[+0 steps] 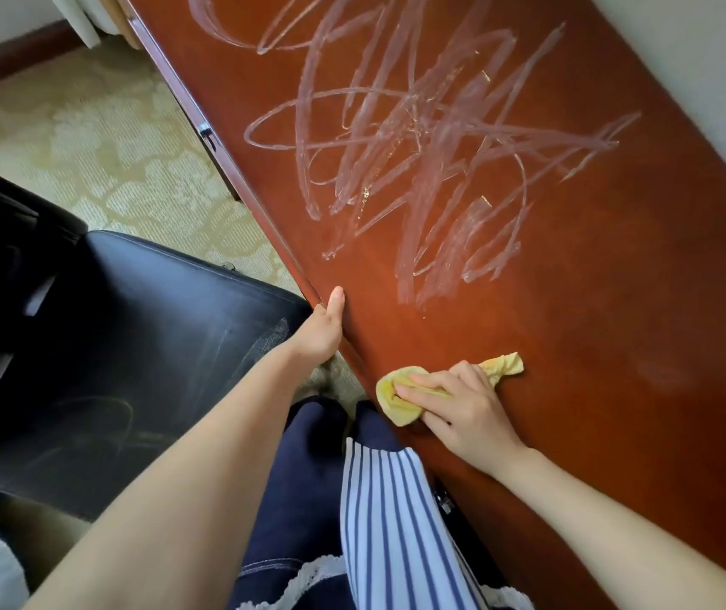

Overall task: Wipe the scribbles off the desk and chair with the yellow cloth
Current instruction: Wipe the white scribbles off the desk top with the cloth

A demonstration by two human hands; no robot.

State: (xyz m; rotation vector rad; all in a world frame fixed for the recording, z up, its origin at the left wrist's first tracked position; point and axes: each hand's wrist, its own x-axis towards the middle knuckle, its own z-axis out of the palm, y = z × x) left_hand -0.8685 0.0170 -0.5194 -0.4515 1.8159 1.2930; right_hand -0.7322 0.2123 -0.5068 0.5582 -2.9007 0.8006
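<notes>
Yellow cloth (398, 405) clenched in my right fingers (429, 381), short of the scribbles (418, 147); left fingers (335, 303) grip the surface (572, 345) edge. Next, wipe through them.

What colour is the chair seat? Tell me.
Black, with faint scribble marks; the head view shows the chair seat plainly.

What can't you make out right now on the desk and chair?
1. Head view: scribbles run past the top edge; their full extent is cut off.
2. Head view: desk beneath the yellow cloth and right hand is hidden; marks there unknown.
3. Head view: chair seat shows faint, dim marks; the left forearm covers part, the frame edge crops the rest.
</notes>
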